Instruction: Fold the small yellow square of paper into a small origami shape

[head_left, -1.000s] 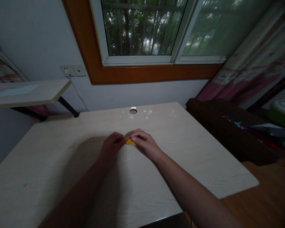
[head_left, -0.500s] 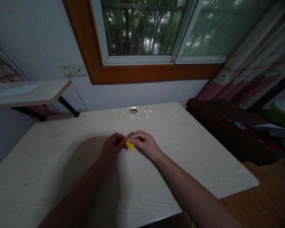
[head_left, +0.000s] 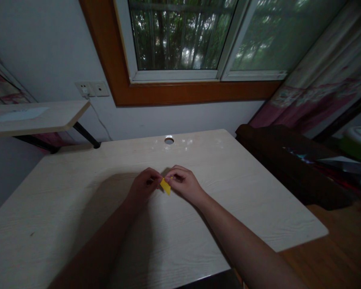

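Note:
A small piece of folded yellow paper (head_left: 165, 186) is pinched between my two hands, just above the middle of the pale wooden desk (head_left: 228, 192). My left hand (head_left: 143, 184) grips its left edge between thumb and fingers. From the other side, my right hand (head_left: 183, 181) pinches it near the top, with a bit of yellow showing by the right fingers. The lower part of the paper hangs down to a point. My fingers hide its upper folds.
At the back edge of the desk is a round cable hole (head_left: 169, 140). A raised shelf (head_left: 57, 114) on black legs stands at the far left. Right of the desk is a dark wooden cabinet (head_left: 276, 160) with papers on it. A window (head_left: 180, 40) is ahead.
The yellow paper has shifted slightly down and to the right, and its visible shape is a little different. Both hands keep their pinch with small finger movements.

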`<state>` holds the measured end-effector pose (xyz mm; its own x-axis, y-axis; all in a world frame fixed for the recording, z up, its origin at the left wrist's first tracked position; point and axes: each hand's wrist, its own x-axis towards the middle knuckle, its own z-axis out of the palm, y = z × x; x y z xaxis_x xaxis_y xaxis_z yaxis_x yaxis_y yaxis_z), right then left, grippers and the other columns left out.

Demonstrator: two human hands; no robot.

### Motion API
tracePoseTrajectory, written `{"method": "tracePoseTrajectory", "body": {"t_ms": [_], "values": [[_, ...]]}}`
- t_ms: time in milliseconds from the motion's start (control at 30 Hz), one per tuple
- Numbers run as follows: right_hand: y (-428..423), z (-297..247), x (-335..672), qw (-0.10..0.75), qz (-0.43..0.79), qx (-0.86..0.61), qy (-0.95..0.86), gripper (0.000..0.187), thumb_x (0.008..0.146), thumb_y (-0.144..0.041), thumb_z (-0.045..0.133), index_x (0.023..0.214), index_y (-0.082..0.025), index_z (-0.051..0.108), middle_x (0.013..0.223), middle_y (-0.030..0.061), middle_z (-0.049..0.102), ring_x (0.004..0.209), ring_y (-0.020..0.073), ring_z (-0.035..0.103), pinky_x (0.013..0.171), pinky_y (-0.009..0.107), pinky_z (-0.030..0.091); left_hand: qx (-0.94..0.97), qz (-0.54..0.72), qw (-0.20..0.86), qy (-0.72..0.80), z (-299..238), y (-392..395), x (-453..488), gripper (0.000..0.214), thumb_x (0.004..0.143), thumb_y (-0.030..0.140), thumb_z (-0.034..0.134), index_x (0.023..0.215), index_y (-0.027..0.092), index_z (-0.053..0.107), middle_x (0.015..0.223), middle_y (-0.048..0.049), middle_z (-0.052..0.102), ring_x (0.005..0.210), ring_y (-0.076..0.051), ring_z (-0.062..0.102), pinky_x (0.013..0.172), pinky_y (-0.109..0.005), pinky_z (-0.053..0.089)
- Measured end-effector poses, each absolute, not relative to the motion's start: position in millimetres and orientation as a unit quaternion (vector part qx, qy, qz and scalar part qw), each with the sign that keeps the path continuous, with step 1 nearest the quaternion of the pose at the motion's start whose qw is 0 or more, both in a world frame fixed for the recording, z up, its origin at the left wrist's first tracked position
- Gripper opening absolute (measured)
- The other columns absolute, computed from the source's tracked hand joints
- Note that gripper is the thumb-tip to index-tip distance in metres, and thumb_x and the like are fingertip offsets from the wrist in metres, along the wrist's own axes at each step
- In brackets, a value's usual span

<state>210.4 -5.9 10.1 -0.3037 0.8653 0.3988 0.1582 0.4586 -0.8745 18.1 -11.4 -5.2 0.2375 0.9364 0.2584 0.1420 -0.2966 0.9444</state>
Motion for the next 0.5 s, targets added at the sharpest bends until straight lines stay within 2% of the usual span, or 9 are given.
{"method": "tracePoseTrajectory", "body": {"t_ms": [267, 500], "values": [[-5.2, 7.9, 210.1, 0.47, 0.388, -0.371, -0.701, 0.009, 0.081, -0.026, 0.066, 0.077, -0.02, 0.07, 0.077, 0.003, 0.063, 0.068, 0.0142, 0.056, 0.061, 0.026, 0.042, 0.613, 0.46, 0.508, 0.392, -2.3, -12.0, 20.4, 0.02, 0.083, 0.035, 0.065, 0.083, 0.016, 0.059, 0.074, -0.0011, 0.059, 0.066, -0.013, 0.06, 0.061, -0.024, 0.051], [-0.6, -2.8, 207.4, 0.483, 0.526, -0.384, -0.585, 0.017, 0.077, -0.035, 0.071, 0.078, -0.019, 0.069, 0.072, 0.001, 0.065, 0.063, 0.0123, 0.056, 0.06, 0.026, 0.045, 0.563, 0.479, 0.548, 0.392, -3.0, -10.0, 17.9, 0.019, 0.084, 0.034, 0.063, 0.083, 0.016, 0.059, 0.076, -0.0013, 0.061, 0.066, -0.012, 0.061, 0.064, -0.025, 0.052]]}}
